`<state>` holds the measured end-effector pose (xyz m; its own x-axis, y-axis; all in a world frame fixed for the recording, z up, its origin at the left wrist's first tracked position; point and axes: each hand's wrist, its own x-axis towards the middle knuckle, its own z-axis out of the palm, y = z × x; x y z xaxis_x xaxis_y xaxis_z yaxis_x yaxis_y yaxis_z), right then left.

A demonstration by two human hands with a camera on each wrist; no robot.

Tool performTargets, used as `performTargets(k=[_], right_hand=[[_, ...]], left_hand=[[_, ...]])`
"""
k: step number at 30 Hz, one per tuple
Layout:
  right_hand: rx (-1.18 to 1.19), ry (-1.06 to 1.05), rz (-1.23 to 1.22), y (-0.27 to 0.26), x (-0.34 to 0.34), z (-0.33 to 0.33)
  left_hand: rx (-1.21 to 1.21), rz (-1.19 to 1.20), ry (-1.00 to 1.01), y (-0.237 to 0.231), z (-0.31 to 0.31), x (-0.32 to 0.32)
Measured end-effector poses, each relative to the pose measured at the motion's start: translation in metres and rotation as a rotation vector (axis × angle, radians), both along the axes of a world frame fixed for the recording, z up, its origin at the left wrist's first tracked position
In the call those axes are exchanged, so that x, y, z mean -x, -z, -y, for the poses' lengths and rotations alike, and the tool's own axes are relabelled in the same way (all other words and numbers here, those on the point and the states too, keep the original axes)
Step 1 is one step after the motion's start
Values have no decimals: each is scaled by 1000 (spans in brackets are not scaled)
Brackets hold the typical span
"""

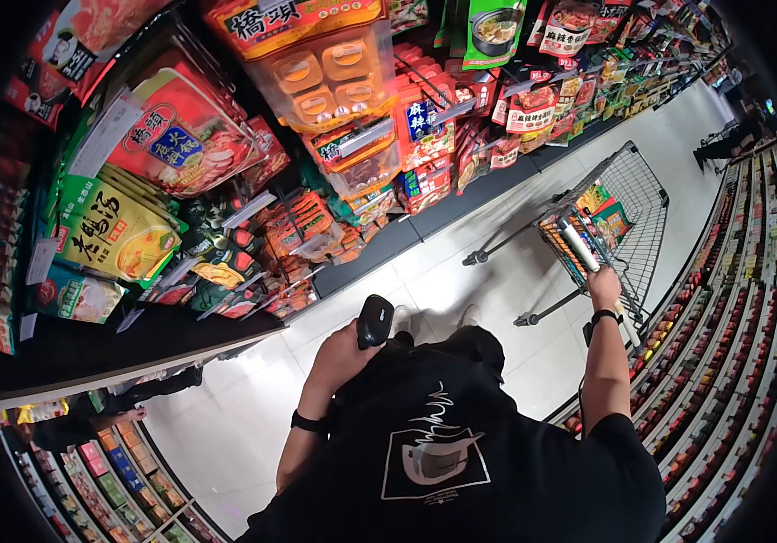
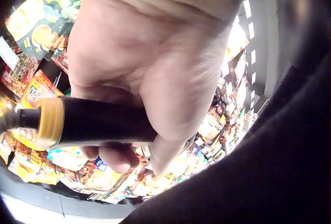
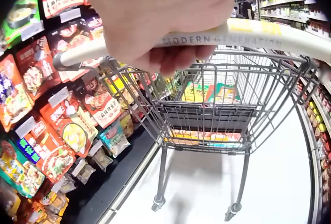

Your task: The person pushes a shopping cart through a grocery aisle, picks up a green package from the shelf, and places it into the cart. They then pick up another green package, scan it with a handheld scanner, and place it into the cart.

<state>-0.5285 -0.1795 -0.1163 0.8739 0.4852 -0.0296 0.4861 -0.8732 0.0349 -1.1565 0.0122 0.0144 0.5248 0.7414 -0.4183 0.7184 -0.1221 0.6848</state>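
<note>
On glossy pale floor, right: wire cart, handle gripped by right hand. Near left: left hand wrapped round black device. Food packets fill far-left rack; shelving lines right side.

"What do we hold on the left?"

"A black handheld device, its rounded end jutting past our left hand, a yellow band at one end of its grip."

"And on the right?"

"Our right hand curls round the pale, lettered handle of a grey wire cart, upright on its wheels to our right."
</note>
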Motion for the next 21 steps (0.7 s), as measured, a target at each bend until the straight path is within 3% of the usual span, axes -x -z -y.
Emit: performTargets(k=[9, 21], right_hand=[[11, -2, 11, -9, -58, 0], [-24, -100, 79, -2, -167, 15]], left_hand=[[20, -10, -11, -1, 8, -72], [58, -39, 88, -15, 51, -262]])
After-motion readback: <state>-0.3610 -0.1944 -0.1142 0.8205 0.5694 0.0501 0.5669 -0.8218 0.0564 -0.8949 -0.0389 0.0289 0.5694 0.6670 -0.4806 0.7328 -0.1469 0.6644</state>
